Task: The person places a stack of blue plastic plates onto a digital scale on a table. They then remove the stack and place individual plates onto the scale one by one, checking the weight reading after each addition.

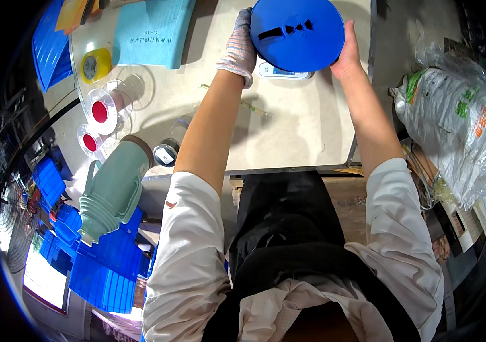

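Note:
A round blue disc-shaped thing (300, 51) with several dark cut-outs near its middle is held up between my two hands at the far side of the table. My left hand (239, 50), in a striped knit glove, grips its left edge. On its right edge is my bare right hand (346, 52), thumb up along the rim and the other fingers hidden behind. Directly under the disc, partly covered by it, a small white scale (284, 72) with a lit display rests on the table. Whether disc and scale touch, I cannot tell.
On the light table (305, 125) lie a blue-green booklet (150, 34), a yellow tape roll (95, 65), clear spools with red centres (100, 112), a dark-lidded jar (166, 153) and a green thermos (115, 188). Blue bins (106, 273) stand left, plastic bags (453, 125) right.

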`<state>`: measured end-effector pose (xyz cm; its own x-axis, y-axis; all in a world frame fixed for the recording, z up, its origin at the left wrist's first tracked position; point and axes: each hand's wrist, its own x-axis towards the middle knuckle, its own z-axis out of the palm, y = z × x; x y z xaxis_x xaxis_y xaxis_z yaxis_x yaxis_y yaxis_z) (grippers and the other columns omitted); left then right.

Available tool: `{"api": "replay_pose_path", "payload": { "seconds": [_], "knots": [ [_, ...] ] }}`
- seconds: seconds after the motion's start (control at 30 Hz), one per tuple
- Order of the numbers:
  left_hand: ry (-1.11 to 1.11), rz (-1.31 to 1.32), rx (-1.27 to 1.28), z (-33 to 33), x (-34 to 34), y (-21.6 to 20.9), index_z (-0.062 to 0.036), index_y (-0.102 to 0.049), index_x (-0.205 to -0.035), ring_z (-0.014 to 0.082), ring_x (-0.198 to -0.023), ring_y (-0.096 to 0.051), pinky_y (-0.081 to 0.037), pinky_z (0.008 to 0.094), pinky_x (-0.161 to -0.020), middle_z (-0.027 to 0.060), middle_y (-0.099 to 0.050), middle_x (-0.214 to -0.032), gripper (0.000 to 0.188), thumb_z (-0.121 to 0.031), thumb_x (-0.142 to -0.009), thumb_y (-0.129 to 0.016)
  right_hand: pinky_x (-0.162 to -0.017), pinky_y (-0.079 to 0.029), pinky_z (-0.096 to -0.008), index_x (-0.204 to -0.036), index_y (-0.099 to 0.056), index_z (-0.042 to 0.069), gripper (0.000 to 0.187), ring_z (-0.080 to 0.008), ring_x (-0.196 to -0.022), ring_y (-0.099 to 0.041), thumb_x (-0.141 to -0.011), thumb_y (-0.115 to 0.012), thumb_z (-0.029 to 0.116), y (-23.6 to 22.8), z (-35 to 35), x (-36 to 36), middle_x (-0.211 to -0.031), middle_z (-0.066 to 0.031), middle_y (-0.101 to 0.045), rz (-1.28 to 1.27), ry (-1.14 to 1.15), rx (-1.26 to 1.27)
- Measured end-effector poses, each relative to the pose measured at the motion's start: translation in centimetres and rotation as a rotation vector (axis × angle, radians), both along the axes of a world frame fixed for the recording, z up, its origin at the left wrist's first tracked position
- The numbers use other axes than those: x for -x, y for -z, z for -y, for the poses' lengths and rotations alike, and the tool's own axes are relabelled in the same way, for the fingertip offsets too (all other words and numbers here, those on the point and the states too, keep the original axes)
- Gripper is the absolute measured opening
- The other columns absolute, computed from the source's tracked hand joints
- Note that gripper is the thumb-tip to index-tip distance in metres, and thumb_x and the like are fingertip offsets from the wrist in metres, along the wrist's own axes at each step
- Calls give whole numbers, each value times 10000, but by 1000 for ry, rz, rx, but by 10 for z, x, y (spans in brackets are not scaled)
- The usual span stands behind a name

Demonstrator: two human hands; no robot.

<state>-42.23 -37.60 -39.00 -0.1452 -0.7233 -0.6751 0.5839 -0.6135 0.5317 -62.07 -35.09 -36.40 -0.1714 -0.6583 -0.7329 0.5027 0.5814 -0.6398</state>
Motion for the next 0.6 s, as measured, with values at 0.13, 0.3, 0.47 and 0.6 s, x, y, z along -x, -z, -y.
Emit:
{"api": "replay_pose_path", "payload": {
  "seconds": [0.13, 0.3, 0.47, 0.6],
  "knots": [
    [55, 288, -105, -5, -3, -3, -99, -351, -1388, 198, -1332, -292, -161, 321, -1119, 94, -342, -1441, 667, -584, -930, -327, -1084, -258, -399, -1416, -331, 69, 852, -268, -1314, -332, -877, -239, 722, 14, -9, 9, -1439, -117, -360, -63, 86, 125],
    [-44, 292, 237, -85, -37, -12, -6, -190, -1454, 213, -1424, -128, -68, 328, -1153, 146, -155, -1533, 720, -540, -973, -192, -1139, 2, -400, -1480, -157, 83, 887, -269, -1433, -18, -874, -273, 719, 17, -70, 34, -1553, -143, -20, -124, 133, 123],
    [307, 589, 38, -232, -61, -55, 17, -315, -1399, 267, -1329, -335, -246, 338, -1096, 182, -349, -1437, 579, -375, -978, -377, -1127, -139, -413, -1466, -214, 79, 779, -246, -1419, -139, -923, -310, 629, 22, -228, 73, -1540, -79, -177, -307, 63, -161],
    [1120, 856, 345, -421, -150, -14, -19, -441, -1314, 329, -1198, -482, -382, 363, -1026, 189, -433, -1358, 422, -136, -910, -472, -1089, -226, -334, -1442, -280, 53, 732, -198, -1338, -300, -931, -419, 559, 2, -395, 74, -1470, -72, -312, -259, -487, -554]
  ]
}}
